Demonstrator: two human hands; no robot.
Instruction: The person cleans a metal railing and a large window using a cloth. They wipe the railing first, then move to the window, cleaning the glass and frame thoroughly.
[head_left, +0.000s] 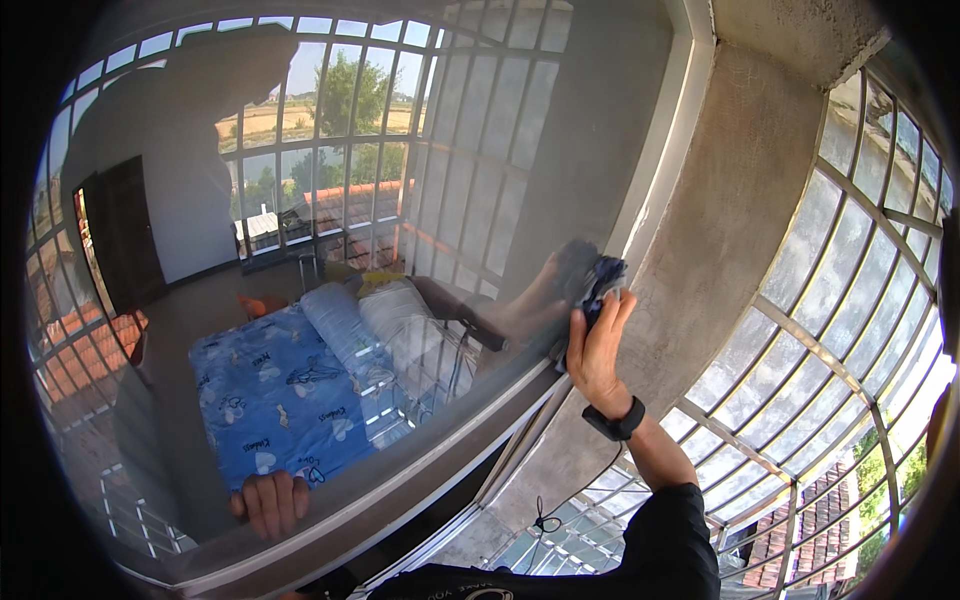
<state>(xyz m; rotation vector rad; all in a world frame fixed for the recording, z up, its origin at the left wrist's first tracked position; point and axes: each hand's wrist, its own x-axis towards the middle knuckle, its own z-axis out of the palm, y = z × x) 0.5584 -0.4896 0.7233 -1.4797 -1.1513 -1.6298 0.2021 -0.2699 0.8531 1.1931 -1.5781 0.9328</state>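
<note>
My right hand (600, 349) presses a crumpled dark blue cloth (600, 281) to the window pane (480, 352), close to the right side of its light metal frame (660, 176). A black band (615, 421) is around that wrist. The glass mirrors the hand and cloth. Lower left, several bent fingers (270, 506), seemingly of my left hand, show in the pane just above the bottom rail (337, 510). Whether they are a reflection or lie behind the glass I cannot tell, nor whether they grip anything.
A rough cement wall (742, 180) borders the window on the right. Beyond it curves a metal bar cage (817, 345), with a thin dark cord (547, 517) hanging below. Through the glass appears a bed with a blue printed sheet (277, 397), mixed with reflected bars and tiled roofs.
</note>
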